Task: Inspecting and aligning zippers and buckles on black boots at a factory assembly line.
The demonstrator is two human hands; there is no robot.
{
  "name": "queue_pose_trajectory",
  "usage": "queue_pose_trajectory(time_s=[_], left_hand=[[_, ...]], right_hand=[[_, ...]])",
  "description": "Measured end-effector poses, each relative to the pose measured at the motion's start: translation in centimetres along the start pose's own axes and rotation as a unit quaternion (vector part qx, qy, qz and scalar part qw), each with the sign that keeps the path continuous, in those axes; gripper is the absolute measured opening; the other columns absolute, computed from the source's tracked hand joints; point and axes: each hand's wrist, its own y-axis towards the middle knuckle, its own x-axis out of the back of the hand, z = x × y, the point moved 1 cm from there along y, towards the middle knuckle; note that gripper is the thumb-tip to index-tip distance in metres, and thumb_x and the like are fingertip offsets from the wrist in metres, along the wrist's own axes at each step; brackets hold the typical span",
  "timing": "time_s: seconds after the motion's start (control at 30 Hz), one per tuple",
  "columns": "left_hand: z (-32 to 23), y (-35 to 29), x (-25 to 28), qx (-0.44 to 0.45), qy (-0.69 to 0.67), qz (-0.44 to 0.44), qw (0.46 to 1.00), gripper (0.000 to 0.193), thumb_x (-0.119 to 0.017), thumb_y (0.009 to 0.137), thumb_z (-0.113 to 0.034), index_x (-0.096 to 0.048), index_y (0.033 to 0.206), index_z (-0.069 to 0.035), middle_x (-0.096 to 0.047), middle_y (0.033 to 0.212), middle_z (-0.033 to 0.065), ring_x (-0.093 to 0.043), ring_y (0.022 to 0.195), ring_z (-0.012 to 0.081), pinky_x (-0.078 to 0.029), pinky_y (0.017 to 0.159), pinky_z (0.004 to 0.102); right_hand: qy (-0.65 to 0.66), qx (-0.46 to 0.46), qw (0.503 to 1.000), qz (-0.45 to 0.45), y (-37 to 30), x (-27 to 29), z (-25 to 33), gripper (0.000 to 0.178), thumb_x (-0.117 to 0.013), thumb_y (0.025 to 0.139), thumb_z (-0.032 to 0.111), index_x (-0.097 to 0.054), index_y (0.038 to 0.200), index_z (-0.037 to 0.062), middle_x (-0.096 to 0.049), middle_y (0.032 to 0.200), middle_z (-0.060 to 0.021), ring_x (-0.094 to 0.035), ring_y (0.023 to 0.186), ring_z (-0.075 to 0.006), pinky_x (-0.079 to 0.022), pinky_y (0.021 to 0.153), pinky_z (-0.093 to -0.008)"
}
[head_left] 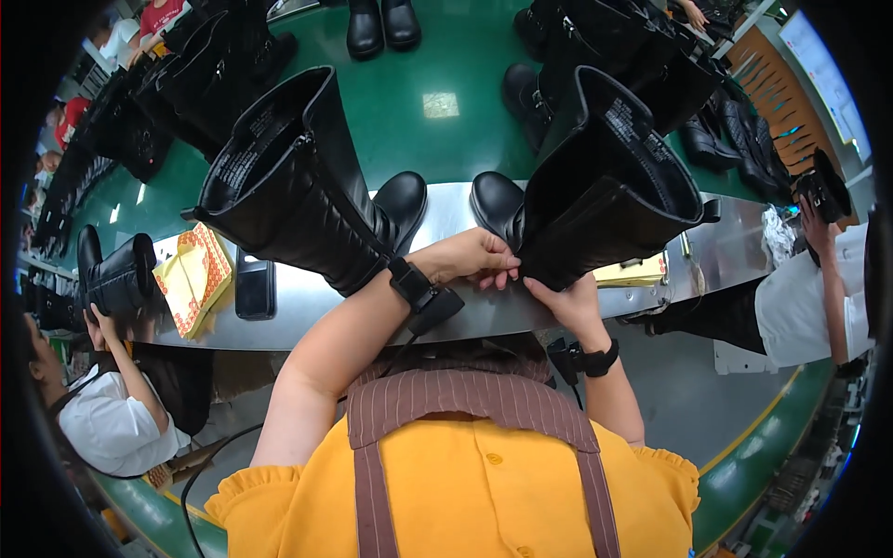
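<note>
Two tall black boots stand upright on the metal bench edge in front of me, toes pointing away. My left hand (476, 258) reaches across to the inner side of the right boot (595, 219), its fingers closed in a pinch at the lower shaft. Whatever is between those fingertips is too small to make out. Around the back of the same boot, low on the shaft, my right hand (569, 305) is closed with the thumb toward me. The left boot (312, 200) stands free beside my left forearm, its top open and printed lining showing.
Yellow and red patterned paper (197, 274) and a black phone-like device (255, 286) lie left of the boots. More yellow paper (633, 272) is at right. Several black boots crowd the green table (446, 139). Co-workers on both sides hold boots (116, 274).
</note>
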Motion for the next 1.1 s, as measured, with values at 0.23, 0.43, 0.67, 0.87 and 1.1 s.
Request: queue_pose_trajectory(time_s=[0.23, 0.43, 0.67, 0.87, 1.1], left_hand=[[-12.9, -11.2, -4.1, -0.192, -0.044, 0.046, 0.979, 0.026, -0.051, 0.098, -0.02, -0.06, 0.086, 0.001, -0.064, 0.066, 0.0048, -0.057, 0.053, 0.0076, -0.041, 0.05, 0.0199], [-8.5, -16.5, -3.5, -0.128, 0.394, -0.144, 0.899, 0.047, -0.064, 0.087, -0.039, -0.06, 0.104, 0.004, -0.068, 0.089, 0.0143, -0.067, 0.083, 0.0291, -0.052, 0.073, 0.036], [1.8, -20.7, 2.8, -0.159, 0.378, -0.445, 0.796, 0.073, -0.086, 0.065, -0.028, -0.053, 0.12, 0.007, -0.062, 0.115, 0.0178, -0.06, 0.104, 0.0252, -0.045, 0.091, 0.0334], [4.1, -14.2, 2.4, -0.237, -0.023, -0.43, 0.871, 0.052, -0.075, 0.078, -0.008, -0.052, 0.123, 0.001, -0.059, 0.118, 0.007, -0.055, 0.108, 0.0169, -0.044, 0.095, 0.0311], [1.2, -13.1, 0.3, -0.306, -0.377, -0.225, 0.845, 0.038, -0.059, 0.092, -0.018, -0.051, 0.126, -0.005, -0.059, 0.12, 0.007, -0.058, 0.11, 0.02, -0.046, 0.097, 0.0401]], right_hand=[[0.019, 0.07, 0.996, -0.044, 0.4, -0.7, 1.5, 0.048, -0.078, 0.069, 0.01, -0.061, 0.113, -0.0012, -0.066, 0.105, -0.0131, -0.062, 0.1, -0.0231, -0.047, 0.091, -0.0353], [-0.018, 0.079, 0.996, 0.041, 0.6, -0.6, 2.5, 0.058, -0.08, 0.071, 0.015, -0.055, 0.121, -0.0048, -0.06, 0.12, -0.0137, -0.056, 0.111, -0.0231, -0.04, 0.1, -0.0337], [0.012, -0.009, 0.996, 0.088, 2.7, -1.6, 4.1, 0.06, -0.083, 0.07, 0.017, -0.056, 0.12, -0.0035, -0.062, 0.114, -0.0097, -0.058, 0.105, -0.0188, -0.045, 0.093, -0.0314], [0.136, -0.027, 0.99, 0.038, 2.2, -5.8, 4.9, 0.047, -0.077, 0.076, 0.015, -0.059, 0.116, -0.0018, -0.064, 0.11, -0.0075, -0.06, 0.099, -0.0171, -0.048, 0.089, -0.0304], [0.546, -0.125, 0.825, 0.075, 2.1, -6.7, 6.1, 0.037, -0.061, 0.085, 0.018, -0.058, 0.117, -0.0011, -0.064, 0.113, -0.0112, -0.061, 0.105, -0.0215, -0.048, 0.095, -0.036]])
